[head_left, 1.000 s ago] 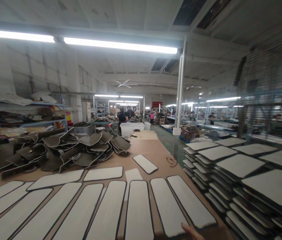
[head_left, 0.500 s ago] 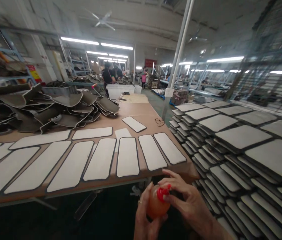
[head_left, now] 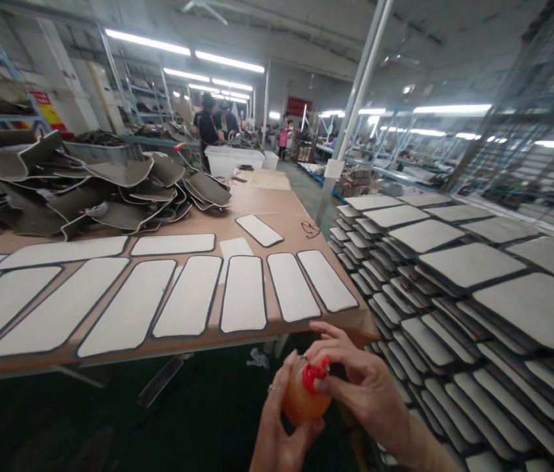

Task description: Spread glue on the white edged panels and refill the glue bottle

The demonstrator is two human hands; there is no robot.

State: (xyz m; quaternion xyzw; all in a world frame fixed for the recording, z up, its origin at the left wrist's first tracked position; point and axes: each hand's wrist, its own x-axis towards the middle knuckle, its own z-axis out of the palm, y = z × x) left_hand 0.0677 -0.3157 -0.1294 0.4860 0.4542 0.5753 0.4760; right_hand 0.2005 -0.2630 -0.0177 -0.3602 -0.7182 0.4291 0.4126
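Just off the near table edge I hold a round bottle (head_left: 301, 401) of orange liquid with a red cap (head_left: 314, 375). My left hand (head_left: 279, 419) wraps the bottle's body from the left and below. The thumb and fingers of my right hand (head_left: 362, 380) pinch the red cap from the right, with one or more fingers stretched over its top. Beyond my hands, several pale panels with dark borders, such as this panel (head_left: 243, 294), lie in a row on the brown-covered table (head_left: 277, 208).
Tall stacks of similar panels (head_left: 478, 265) stand close on my right. Dark curved pieces (head_left: 124, 190) are heaped at the table's left. A metal post (head_left: 355, 92) rises past the table's right side. Two people (head_left: 210, 131) stand by a white bin (head_left: 234, 160) farther back.
My view has tipped slightly, so the table and panels sit higher and a little left in the picture. Both hands keep their hold on the bottle and its cap.
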